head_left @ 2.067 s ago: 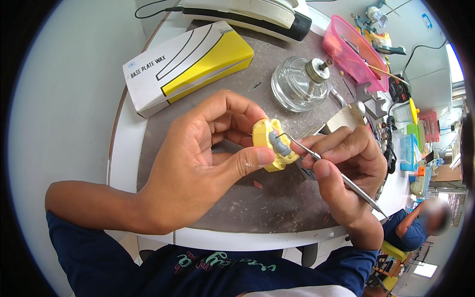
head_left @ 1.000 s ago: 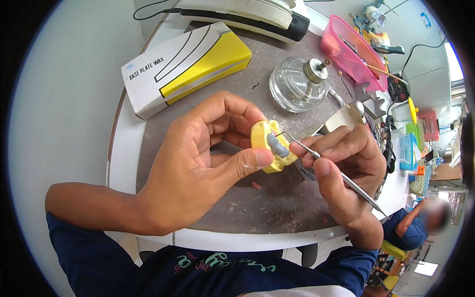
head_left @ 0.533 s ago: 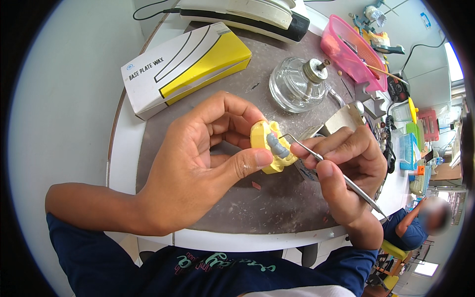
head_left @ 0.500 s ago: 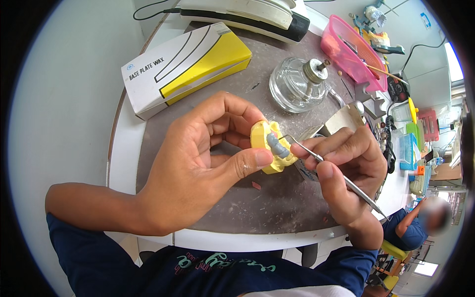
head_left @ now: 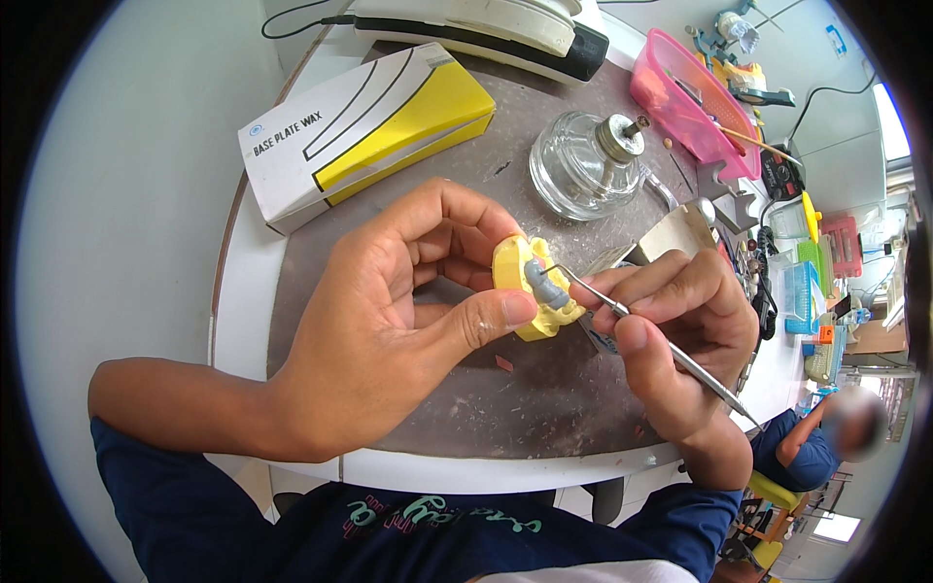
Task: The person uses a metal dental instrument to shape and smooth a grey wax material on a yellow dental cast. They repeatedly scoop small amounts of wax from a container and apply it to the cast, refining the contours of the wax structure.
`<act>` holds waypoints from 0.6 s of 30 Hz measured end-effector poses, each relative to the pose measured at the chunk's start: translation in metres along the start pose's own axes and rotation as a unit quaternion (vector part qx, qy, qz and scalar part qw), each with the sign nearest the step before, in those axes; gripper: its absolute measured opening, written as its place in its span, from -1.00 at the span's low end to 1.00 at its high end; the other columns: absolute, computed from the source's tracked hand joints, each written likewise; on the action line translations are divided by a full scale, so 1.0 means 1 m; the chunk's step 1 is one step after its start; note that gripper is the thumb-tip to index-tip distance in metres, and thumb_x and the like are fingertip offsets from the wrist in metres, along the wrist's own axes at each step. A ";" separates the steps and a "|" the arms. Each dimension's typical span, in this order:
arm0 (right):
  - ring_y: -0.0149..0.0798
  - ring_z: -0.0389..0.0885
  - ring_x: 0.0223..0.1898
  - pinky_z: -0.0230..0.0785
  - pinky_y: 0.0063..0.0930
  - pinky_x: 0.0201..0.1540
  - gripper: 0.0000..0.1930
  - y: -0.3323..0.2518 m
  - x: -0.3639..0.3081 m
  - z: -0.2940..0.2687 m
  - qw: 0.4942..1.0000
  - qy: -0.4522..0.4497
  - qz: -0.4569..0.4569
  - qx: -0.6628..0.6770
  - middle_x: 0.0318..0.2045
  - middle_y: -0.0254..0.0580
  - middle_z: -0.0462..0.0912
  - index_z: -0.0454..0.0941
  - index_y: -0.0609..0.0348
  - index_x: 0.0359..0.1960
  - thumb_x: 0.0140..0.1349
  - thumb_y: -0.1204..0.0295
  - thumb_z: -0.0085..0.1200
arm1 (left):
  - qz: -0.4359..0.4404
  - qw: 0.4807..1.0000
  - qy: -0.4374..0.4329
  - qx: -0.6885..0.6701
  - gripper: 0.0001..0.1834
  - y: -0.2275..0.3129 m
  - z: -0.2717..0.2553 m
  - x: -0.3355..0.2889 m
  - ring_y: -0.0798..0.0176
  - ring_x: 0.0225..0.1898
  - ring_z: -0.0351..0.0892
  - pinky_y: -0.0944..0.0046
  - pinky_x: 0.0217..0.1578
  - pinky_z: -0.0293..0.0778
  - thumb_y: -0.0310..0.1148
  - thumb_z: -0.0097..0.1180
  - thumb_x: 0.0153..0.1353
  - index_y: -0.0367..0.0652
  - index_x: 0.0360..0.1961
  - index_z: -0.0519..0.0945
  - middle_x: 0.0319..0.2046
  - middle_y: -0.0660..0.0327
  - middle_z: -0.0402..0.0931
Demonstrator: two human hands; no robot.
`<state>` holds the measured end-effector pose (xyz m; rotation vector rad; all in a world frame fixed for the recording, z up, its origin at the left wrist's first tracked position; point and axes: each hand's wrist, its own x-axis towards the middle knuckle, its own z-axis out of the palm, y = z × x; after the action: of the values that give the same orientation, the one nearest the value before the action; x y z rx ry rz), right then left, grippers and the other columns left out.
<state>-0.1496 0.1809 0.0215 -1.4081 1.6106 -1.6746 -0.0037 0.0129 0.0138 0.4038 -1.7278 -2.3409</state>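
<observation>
My left hand (head_left: 389, 330) grips a small yellow dental cast (head_left: 520, 291) between thumb and fingers, above the grey work mat (head_left: 505, 408). A grey wax piece (head_left: 546, 287) sits on the cast. My right hand (head_left: 680, 340) holds a thin metal carving tool (head_left: 671, 352) like a pen. Its hooked tip rests against the grey wax.
A white and yellow cardboard box (head_left: 364, 131) lies at the back left. A glass spirit lamp (head_left: 583, 170) stands behind the cast. A pink basket (head_left: 690, 102) with tools sits at the back right. Another person (head_left: 826, 442) sits at the lower right.
The tool tip has shifted slightly along the grey wax. Both hands stay in nearly the same place.
</observation>
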 end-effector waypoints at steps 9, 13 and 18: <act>-0.21 0.66 -0.22 0.47 -0.21 0.02 -0.82 -0.005 0.001 0.004 0.999 0.018 0.034 -0.030 -0.45 -0.11 0.57 0.32 0.21 -0.35 0.25 0.47 0.11 | 0.010 1.000 -0.001 0.000 -0.61 -0.003 -0.001 0.001 0.33 -0.06 0.49 0.30 0.07 0.41 -0.42 0.27 0.17 -0.22 -0.04 0.38 -0.12 0.12 0.53; -0.15 0.67 -0.17 0.47 -0.28 -0.02 -0.85 -0.001 0.000 0.001 1.000 0.009 0.017 0.002 -0.41 -0.05 0.61 0.39 0.27 -0.34 0.16 0.61 0.15 | 0.007 1.000 -0.003 0.000 -0.61 -0.001 -0.001 0.002 0.33 -0.06 0.49 0.30 0.07 0.41 -0.42 0.26 0.17 -0.22 -0.04 0.38 -0.13 0.13 0.52; -0.19 0.66 -0.19 0.46 -0.22 0.02 -0.82 -0.005 0.002 0.003 0.999 0.009 0.038 -0.030 -0.42 -0.09 0.57 0.32 0.21 -0.34 0.26 0.46 0.09 | 0.007 1.000 -0.004 0.005 -0.61 -0.001 -0.001 0.003 0.33 -0.06 0.49 0.30 0.07 0.40 -0.42 0.27 0.17 -0.22 -0.04 0.38 -0.13 0.12 0.52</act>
<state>-0.1458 0.1793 0.0261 -1.3458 1.7152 -1.6126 -0.0059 0.0109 0.0126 0.3823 -1.7408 -2.3288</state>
